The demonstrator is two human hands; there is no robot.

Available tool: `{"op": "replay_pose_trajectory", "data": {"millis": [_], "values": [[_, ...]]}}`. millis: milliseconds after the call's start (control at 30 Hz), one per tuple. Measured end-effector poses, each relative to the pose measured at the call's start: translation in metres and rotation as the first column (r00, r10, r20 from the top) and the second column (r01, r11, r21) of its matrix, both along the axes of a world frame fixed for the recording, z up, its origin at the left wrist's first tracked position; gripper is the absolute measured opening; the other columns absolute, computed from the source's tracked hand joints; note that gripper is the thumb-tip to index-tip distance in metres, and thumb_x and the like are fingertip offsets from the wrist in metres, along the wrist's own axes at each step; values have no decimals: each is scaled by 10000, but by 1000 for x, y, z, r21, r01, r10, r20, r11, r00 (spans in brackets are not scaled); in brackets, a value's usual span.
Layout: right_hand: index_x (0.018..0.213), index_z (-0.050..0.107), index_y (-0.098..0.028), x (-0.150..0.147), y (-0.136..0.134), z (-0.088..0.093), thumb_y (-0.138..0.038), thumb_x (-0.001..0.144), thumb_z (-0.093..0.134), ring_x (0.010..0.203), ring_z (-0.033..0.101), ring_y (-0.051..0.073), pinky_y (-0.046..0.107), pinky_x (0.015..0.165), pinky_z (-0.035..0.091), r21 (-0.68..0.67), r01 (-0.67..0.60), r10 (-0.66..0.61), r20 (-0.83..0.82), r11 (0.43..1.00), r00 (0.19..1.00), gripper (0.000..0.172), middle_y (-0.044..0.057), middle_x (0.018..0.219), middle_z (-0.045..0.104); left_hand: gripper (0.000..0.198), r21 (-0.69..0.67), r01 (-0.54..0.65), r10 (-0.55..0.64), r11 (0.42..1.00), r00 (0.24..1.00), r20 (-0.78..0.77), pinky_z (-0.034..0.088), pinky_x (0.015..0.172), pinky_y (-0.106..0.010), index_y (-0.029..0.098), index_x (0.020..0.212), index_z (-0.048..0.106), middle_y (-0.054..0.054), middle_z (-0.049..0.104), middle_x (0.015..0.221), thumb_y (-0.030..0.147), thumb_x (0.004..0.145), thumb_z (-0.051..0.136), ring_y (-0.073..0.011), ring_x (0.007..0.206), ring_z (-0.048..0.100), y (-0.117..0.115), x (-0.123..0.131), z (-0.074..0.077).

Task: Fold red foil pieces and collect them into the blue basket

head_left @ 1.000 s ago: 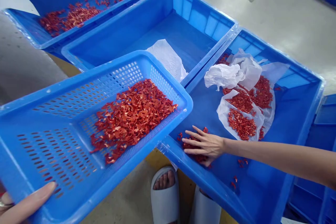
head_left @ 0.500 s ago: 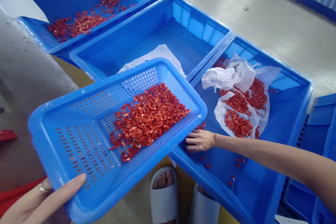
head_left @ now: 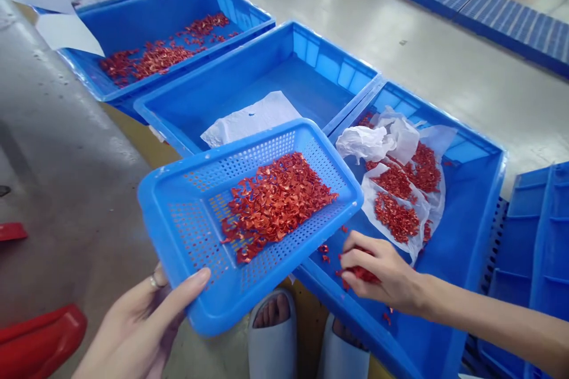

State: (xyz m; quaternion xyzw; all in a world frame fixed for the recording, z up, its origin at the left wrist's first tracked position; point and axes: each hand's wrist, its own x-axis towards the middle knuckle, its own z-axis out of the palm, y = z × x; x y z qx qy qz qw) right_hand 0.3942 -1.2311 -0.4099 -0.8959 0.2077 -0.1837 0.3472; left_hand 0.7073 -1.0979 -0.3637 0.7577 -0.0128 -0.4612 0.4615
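My left hand (head_left: 146, 314) grips the near left corner of a blue perforated basket (head_left: 178, 189), thumb over the rim. A heap of small red flakes (head_left: 280, 204), perhaps metallic pieces, lies in the basket's right part. My right hand (head_left: 377, 269) is curled around a small bunch of red pieces (head_left: 362, 274), low inside the right blue crate (head_left: 462, 237). Torn white paper (head_left: 402, 136) in that crate carries more red flakes (head_left: 396, 217). A few loose pieces lie on the crate's floor near my fingers.
A middle blue crate (head_left: 329, 86) holds a white sheet (head_left: 253, 118). Further left, another crate (head_left: 133, 23) contains scattered red pieces. Blue stacked bins (head_left: 528, 249) stand at the right. My sandalled feet (head_left: 272, 337) are below, and a red plastic object (head_left: 40, 343) lies lower left.
My right hand has moved right and toward me, away from under the basket's edge, and now shows red pieces in its fingers. The basket appears smaller and further right.
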Motion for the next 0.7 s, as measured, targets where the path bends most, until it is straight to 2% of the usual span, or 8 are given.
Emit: {"op": "replay_pose_trajectory", "data": {"millis": [100, 167, 300, 400, 467, 567, 633, 700], "values": [[970, 619, -233, 16, -17, 50, -225, 1075, 570, 682, 584, 148, 279, 570, 540, 89, 98, -114, 185, 991, 976, 116, 18, 875, 610, 613, 3, 40, -40, 999, 994, -100, 658, 1003, -353, 267, 1019, 834, -7, 833, 1185, 499, 487, 1032, -314, 1224, 735, -10, -9, 2], [939, 624, -222, 39, -34, 65, -230, 1093, 562, 713, 597, 143, 278, 612, 543, 36, 117, -122, 241, 992, 963, 166, 16, 880, 609, 618, 17, 70, -67, 997, 990, -122, 642, 1036, -356, 247, 961, 847, -32, 822, 1224, 519, 439, 1038, -327, 1249, 720, -17, -16, 5], [949, 683, -176, 83, -63, 55, -358, 1145, 485, 741, 604, 141, 267, 640, 529, -204, -25, 50, 118, 979, 992, 333, 46, 937, 648, 654, 68, 125, -115, 990, 984, -133, 633, 1049, -359, 239, 876, 860, -50, 810, 1257, 564, 336, 1034, -349, 1270, 702, -29, -28, 14], [1172, 737, -145, 93, -70, 41, -620, 1066, 582, 1009, 675, 253, 431, 903, 586, -230, -188, 168, -104, 955, 980, 511, 122, 1120, 720, 637, 63, 141, -132, 988, 982, -134, 623, 1064, -369, 254, 870, 863, -41, 798, 1288, 574, 344, 1026, -348, 1291, 687, -33, -32, 15], [1398, 677, -151, 88, -71, 38, -680, 1019, 627, 1336, 595, 332, 593, 1198, 408, -141, -243, 219, -163, 960, 962, 653, 155, 1376, 698, 619, 46, 144, -137, 989, 983, -124, 625, 1062, -375, 263, 883, 862, -35, 793, 1301, 575, 373, 1023, -345, 1293, 685, -34, -34, 13], [1603, 507, -213, 72, -75, 47, -621, 1080, 559, 1604, 326, 324, 641, 1331, 96, -24, -243, 234, -183, 970, 955, 666, 115, 1658, 502, 625, 36, 142, -137, 989, 984, -113, 624, 1059, -365, 262, 935, 861, -37, 797, 1292, 566, 414, 1023, -336, 1273, 697, -32, -32, 6], [1646, 442, -219, 55, -76, 55, -625, 1099, 497, 1627, 274, 327, 627, 1336, 124, -24, -216, 211, -139, 976, 968, 684, 110, 1714, 417, 644, 50, 129, -122, 990, 985, -120, 648, 1017, -375, 259, 975, 855, -44, 813, 1243, 561, 432, 1022, -342, 1224, 721, -29, -28, 0], [1628, 464, -206, 31, -72, 55, -622, 1101, 445, 1569, 383, 354, 611, 1291, 305, -105, -154, 156, 12, 983, 988, 671, 122, 1680, 452, 621, 72, 103, -95, 992, 989, -109, 683, 929, -396, 258, 951, 846, -44, 839, 1139, 552, 435, 1026, -355, 1141, 754, -23, -19, -4]]}}
